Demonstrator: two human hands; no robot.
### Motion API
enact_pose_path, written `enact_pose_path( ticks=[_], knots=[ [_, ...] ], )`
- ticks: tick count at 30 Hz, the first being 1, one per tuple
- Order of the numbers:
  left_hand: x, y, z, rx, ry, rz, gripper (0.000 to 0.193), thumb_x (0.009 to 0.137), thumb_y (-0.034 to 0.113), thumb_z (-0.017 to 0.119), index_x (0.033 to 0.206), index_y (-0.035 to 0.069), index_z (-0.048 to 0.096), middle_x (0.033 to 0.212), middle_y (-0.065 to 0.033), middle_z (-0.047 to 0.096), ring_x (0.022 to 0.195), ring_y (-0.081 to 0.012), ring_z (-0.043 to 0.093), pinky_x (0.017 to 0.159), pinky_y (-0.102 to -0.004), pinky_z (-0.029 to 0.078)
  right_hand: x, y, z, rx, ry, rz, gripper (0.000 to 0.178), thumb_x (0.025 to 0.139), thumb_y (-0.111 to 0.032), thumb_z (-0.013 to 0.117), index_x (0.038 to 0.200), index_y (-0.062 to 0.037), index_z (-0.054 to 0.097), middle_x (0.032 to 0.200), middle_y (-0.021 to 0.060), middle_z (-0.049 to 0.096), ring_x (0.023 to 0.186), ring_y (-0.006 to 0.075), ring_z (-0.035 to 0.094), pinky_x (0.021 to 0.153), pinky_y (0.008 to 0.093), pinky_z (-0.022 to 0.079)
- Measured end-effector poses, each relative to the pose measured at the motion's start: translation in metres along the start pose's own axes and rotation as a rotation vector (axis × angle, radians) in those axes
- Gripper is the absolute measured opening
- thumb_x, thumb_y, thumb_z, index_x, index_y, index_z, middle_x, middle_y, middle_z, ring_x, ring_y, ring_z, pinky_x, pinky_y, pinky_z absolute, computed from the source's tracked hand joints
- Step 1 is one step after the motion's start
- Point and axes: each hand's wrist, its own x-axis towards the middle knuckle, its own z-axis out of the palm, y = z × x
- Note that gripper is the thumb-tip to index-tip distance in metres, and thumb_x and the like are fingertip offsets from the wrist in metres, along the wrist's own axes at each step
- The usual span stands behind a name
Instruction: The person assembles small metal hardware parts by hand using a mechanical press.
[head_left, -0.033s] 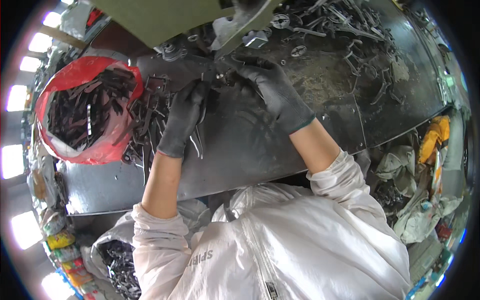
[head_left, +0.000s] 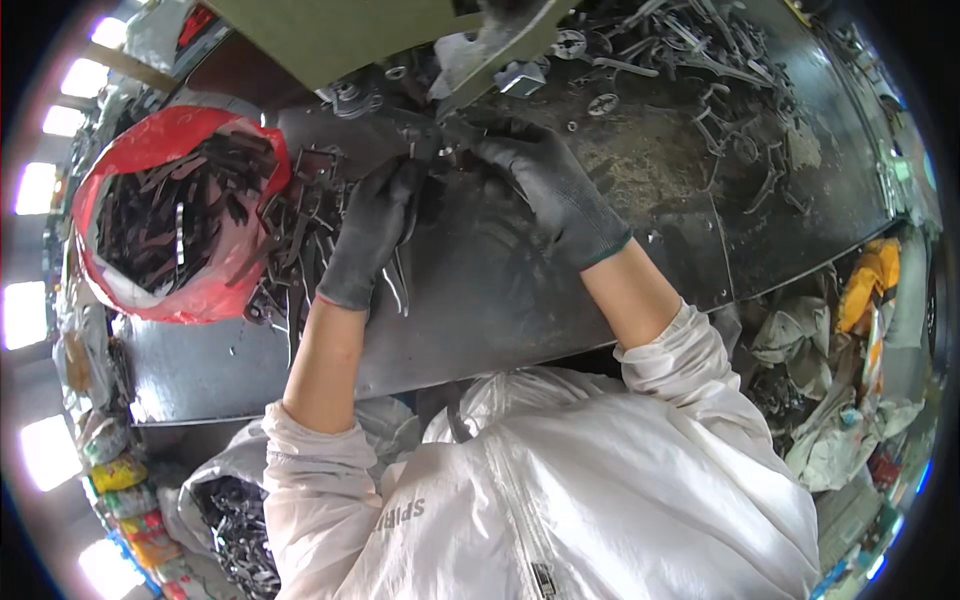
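While curled toward each other | left gloved hand (head_left: pixel 388 192), right gloved hand (head_left: pixel 515 152): grip unclear | bright metal fitting (head_left: pixel 447 152): between both, presumably for steadying | red bag (head_left: pixel 150 138): left of both, likely for reach

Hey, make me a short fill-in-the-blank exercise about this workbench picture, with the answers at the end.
1. The open bag holding dark strips has a rim coloured ____.
2. On the metal table, that bag stands toward the person's ____ side.
3. Of the left hand and the right hand, the one farther from the bag is the ____ one.
4. The person's zipped jacket is mainly ____ in colour.

Missing words: red; left; right; white.
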Motion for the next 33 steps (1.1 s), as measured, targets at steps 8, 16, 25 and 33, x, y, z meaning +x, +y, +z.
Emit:
enact_pose_path(
  ticks=[8,16,25,33],
  knots=[
    [0.011,0.003,-0.014,-0.023,-0.178,-0.009,0.036,0.107,0.030,0.053,0.117,-0.001,0.068,0.096,-0.0055,0.071,0.082,-0.0139,0.067,0.075,-0.0306,0.055,0.023,0.045,0.009,-0.244,0.051,-0.273,0.030,0.096,-0.010,0.066,0.122,0.0035,0.063,0.097,0.0083,0.071,0.074,0.0091,0.064,0.060,0.0256,0.050],
    [0.021,0.008,-0.082,1.055,0.238,0.535,0.023,0.096,0.020,0.062,0.111,0.004,0.069,0.105,-0.0203,0.070,0.098,-0.0349,0.069,0.080,-0.0440,0.056,0.025,0.047,-0.003,-0.205,0.034,-0.035,0.034,0.098,-0.007,0.062,0.129,0.0069,0.055,0.093,0.0076,0.066,0.068,0.0117,0.063,0.058,0.0258,0.050],
    [0.043,-0.136,-0.357,1.241,0.507,0.203,0.047,0.104,0.029,0.051,0.149,0.016,0.049,0.153,-0.0167,0.050,0.137,-0.0433,0.048,0.108,-0.0456,0.047,0.014,0.031,0.024,-0.171,-0.025,-0.077,0.036,0.100,-0.010,0.062,0.133,0.0021,0.055,0.095,0.0068,0.067,0.073,0.0116,0.065,0.061,0.0257,0.053],
    [0.064,-0.126,-0.331,0.929,0.414,-0.392,0.057,0.102,0.039,0.057,0.152,0.016,0.046,0.115,-0.0165,0.068,0.101,-0.0247,0.068,0.089,-0.0406,0.052,0.011,0.041,-0.005,-0.257,0.057,0.075,0.041,0.098,-0.011,0.063,0.137,0.0000,0.055,0.097,0.0073,0.068,0.074,0.0114,0.066,0.063,0.0271,0.055]
  ],
)
